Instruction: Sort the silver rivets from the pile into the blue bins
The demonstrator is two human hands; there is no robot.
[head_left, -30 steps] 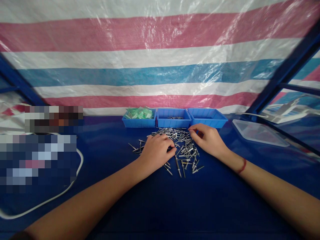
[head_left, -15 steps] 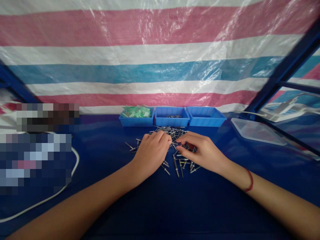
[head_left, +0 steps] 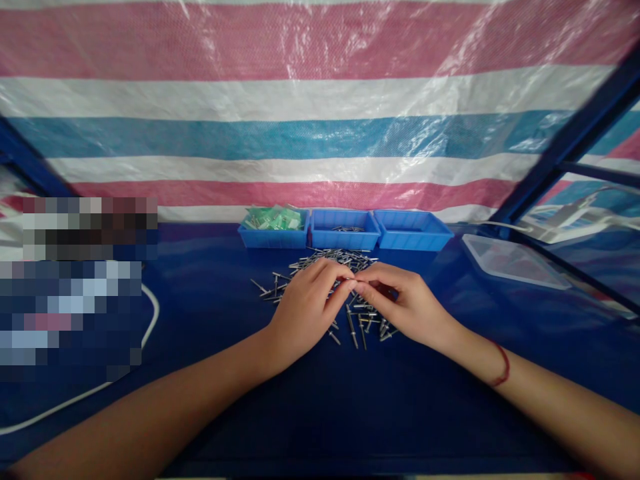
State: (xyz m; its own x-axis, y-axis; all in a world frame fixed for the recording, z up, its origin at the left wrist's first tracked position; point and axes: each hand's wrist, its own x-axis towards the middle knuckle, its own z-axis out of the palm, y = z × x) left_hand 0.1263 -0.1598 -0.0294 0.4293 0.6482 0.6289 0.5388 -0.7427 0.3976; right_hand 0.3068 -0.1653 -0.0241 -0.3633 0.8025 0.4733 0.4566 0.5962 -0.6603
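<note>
Many metal rivets (head_left: 352,327) lie in a loose pile on the dark blue table (head_left: 320,413). Above the pile, the fingertips of my left hand (head_left: 313,310) and my right hand (head_left: 410,303) meet. Each hand is closed in a pinch, and what sits between the fingertips is too small to make out. Behind the pile stand three blue bins in a row: the left bin (head_left: 274,239) holds green packets (head_left: 276,219), the middle bin (head_left: 345,241) has some rivets inside, and the right bin (head_left: 415,239) shows none.
A clear plastic lid (head_left: 515,261) lies at the right, near a white device (head_left: 563,223) behind the blue frame (head_left: 540,170). A white cable (head_left: 155,310) curves over the table's left side, beside a blurred area. A striped sheet (head_left: 320,140) hangs behind the bins.
My left thumb has come into view and the fingertips of both hands have come together. My right hand's fingers have closed from a wider gap. The view has tilted slightly.
</note>
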